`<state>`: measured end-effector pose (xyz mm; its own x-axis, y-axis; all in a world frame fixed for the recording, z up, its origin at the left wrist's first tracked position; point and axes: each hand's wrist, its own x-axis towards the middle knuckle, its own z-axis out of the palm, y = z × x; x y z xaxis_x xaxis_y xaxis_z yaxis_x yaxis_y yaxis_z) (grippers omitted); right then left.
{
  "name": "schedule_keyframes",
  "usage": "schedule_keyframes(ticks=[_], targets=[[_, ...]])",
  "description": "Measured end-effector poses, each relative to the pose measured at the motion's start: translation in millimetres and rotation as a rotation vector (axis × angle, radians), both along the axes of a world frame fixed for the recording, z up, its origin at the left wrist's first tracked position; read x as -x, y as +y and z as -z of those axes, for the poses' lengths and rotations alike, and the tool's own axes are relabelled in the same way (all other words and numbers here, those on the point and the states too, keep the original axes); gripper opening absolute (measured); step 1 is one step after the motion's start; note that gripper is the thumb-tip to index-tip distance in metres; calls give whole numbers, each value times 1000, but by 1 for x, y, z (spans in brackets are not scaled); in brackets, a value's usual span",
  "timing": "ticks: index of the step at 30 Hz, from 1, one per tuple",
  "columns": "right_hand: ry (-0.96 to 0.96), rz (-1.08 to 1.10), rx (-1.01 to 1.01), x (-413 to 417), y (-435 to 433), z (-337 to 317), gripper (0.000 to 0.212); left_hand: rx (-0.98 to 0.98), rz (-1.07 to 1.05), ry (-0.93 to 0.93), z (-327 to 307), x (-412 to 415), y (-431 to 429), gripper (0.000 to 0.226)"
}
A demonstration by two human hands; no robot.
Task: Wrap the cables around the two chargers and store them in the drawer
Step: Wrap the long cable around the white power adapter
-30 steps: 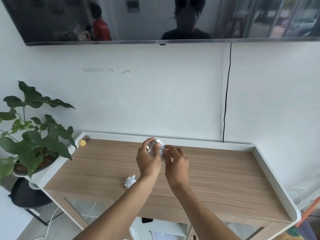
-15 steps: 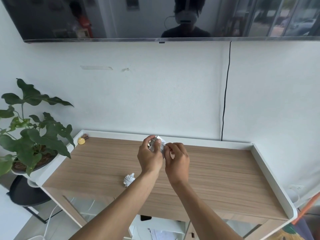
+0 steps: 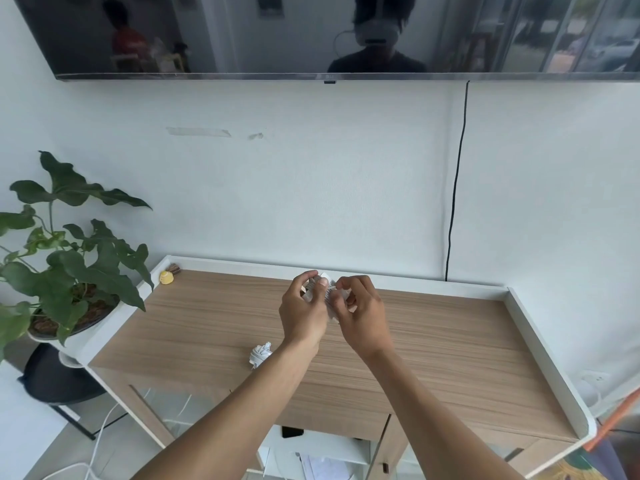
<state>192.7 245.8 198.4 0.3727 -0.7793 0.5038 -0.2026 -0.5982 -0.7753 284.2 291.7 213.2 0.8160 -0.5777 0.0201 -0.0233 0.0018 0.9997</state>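
While we hold one white charger (image 3: 326,277) above the table (image 3: 467,341), our left hand (image 3: 303,317) grips it and our right hand (image 3: 365,322) pinches its wound cable (image 3: 312,288); the second charger (image 3: 260,354) (cable already wrapped) lies on the table at seven o'clock from both hands.

The held charger (image 3: 321,292) is a small white block with pale cable wound in close turns around it, raised above the tabletop and tilted. It is gripped between the curled thumb and fingers of the left hand (image 3: 303,317), while the fingertips of the right hand (image 3: 363,315) pinch its right side; most of it is hidden by both. The second charger (image 3: 259,355) is a small white bundle already wound in its own cable, lying on the wood just beside the left wrist, on its outer side and untouched.
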Motion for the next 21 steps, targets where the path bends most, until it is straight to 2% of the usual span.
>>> schedule_keyframes(ticks=[7,13,16,21], targets=[[128,-86,55,8,-1,1,28,-11,21,73,3,-3,6,10],[188,-138,43,5,-3,1,52,26,33,114,-1,-10,6,7],[275,-169,66,0,-3,2,68,20,33,112,1,-12,6,9],[244,-63,-9,-4,-3,3,60,18,90,110,0,-16,7,14]])
